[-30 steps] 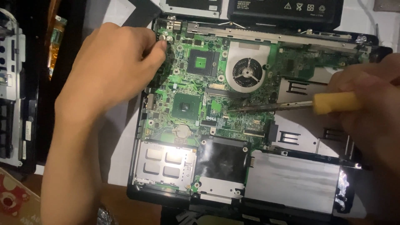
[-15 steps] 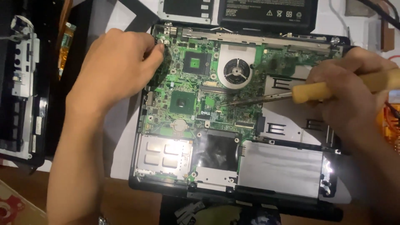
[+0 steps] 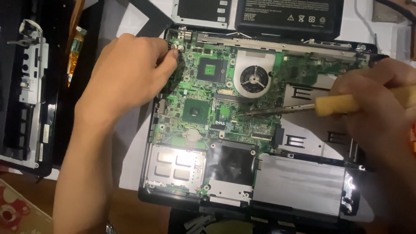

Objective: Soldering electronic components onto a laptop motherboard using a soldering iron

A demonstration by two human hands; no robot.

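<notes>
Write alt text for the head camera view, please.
A right hand holds a yellow-handled screwdriver with its tip on the green motherboard of an opened laptop, while the left hand grips the board's upper left corner beside the round cooling fan.

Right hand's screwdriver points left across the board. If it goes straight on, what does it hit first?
Probably the green motherboard itself: the right hand's screwdriver tip sits at or just above it, near the square chip. Depth is unclear.

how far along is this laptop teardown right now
Done: the laptop base lies open with the green motherboard bared, and a black battery lies apart above it. In hand: the right hand sets a yellow-handled screwdriver on the board; the left hand steadies its corner. Left: board and fan remain seated.
</notes>
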